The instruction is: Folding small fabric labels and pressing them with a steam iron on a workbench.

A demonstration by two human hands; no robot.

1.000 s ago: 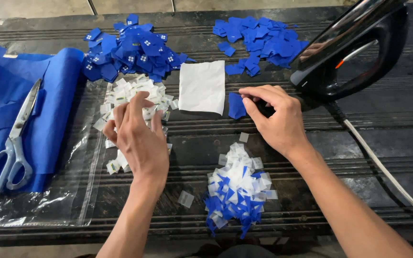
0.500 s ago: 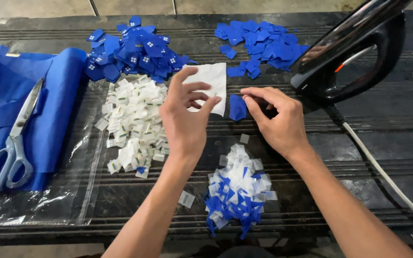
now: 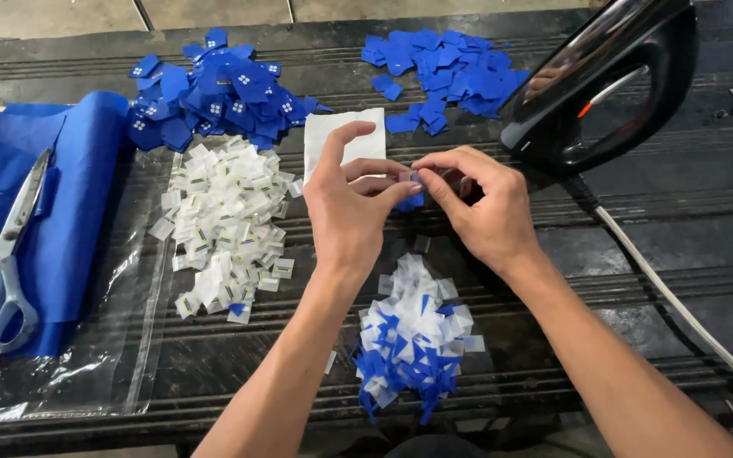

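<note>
A dark, ridged desk [image 3: 655, 246] fills the frame, seen from above by a person seated at its near edge. At far left, folded blue fabric [image 3: 61, 212] drapes over the desk, with a pair of metal scissors [image 3: 6, 263] lying on it, handles toward the viewer. A black electric iron [image 3: 612, 76] rests tilted at upper right, its pale cord [image 3: 680, 297] trailing down the right side toward the near edge. A clear plastic sheet [image 3: 86, 373] spreads over the left part of the desk, and on it lies a heap of small white labels [image 3: 222, 220]. Two piles of blue fabric squares sit along the far edge: the left blue pile [image 3: 214, 97] just beyond the white labels, the right blue pile [image 3: 443, 72] beside the iron. A white rectangular sheet [image 3: 341, 136] lies between the two piles, partly covered by the left hand. Near the viewer, between the forearms, sits a mound of mixed blue-and-white pieces [image 3: 417, 339]. At the centre, the left hand [image 3: 349, 208] and right hand [image 3: 477, 199] meet fingertip to fingertip, both pinched shut on a small blue fabric piece [image 3: 411, 199] with a pale tag at its top, held just above the desk, near the white sheet and beyond the mixed mound.
</note>
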